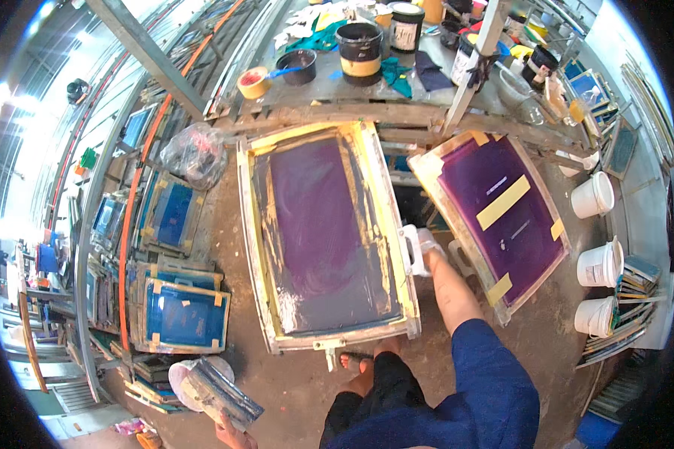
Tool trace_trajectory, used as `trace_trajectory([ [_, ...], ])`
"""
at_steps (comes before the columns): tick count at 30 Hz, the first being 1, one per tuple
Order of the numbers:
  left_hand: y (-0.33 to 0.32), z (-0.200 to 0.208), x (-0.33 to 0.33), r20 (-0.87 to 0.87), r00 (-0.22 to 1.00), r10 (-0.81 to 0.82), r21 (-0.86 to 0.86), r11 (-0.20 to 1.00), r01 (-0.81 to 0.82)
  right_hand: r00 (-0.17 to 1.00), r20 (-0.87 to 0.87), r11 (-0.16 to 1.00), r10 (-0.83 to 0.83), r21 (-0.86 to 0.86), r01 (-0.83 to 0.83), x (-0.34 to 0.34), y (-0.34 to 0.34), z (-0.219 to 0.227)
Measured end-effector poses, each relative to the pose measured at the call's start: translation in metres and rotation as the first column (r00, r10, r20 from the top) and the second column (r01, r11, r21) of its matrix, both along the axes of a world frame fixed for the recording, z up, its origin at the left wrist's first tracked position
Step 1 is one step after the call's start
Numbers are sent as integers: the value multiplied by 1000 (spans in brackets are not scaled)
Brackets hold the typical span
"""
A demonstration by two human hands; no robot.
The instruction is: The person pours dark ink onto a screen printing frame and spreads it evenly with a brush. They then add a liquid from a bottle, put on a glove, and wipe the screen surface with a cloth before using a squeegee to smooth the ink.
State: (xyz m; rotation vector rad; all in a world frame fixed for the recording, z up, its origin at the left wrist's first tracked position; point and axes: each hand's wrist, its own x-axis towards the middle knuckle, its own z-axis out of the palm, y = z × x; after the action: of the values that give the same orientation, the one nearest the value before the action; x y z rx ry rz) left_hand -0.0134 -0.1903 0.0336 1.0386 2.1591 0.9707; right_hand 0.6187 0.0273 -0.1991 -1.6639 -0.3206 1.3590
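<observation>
A large screen-printing frame [407, 329] stands tilted before me, its mesh [314, 217] purple in the middle and grey around, edged with yellow tape. Along its right side is a white handle [412, 253]; my right hand [427, 245] is closed around it, fingers partly hidden. Low on the left, my left hand [234, 434] grips a wide, grey, smeared trough-like tool [221, 395] near its lower end. That tool overlaps a round white tub [180, 376], whose inside is mostly covered.
Another purple screen [502, 224] with tape strips leans at right. Blue screens [187, 318] stand at left near a clear plastic bag [195, 156]. White buckets [600, 263] line the right wall. Behind, a cluttered table [307, 93] holds ink pots [359, 52]. My foot [358, 364] is below the frame.
</observation>
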Motion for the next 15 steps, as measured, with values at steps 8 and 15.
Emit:
trace_trajectory([
  [8, 19, -8, 2, 506, 834, 221, 90, 948, -306, 551, 831, 987, -70, 136, -81, 22, -9, 18],
  [15, 8, -18, -14, 535, 830, 156, 105, 963, -249, 924, 381, 977, 29, 187, -107, 43, 0, 2],
])
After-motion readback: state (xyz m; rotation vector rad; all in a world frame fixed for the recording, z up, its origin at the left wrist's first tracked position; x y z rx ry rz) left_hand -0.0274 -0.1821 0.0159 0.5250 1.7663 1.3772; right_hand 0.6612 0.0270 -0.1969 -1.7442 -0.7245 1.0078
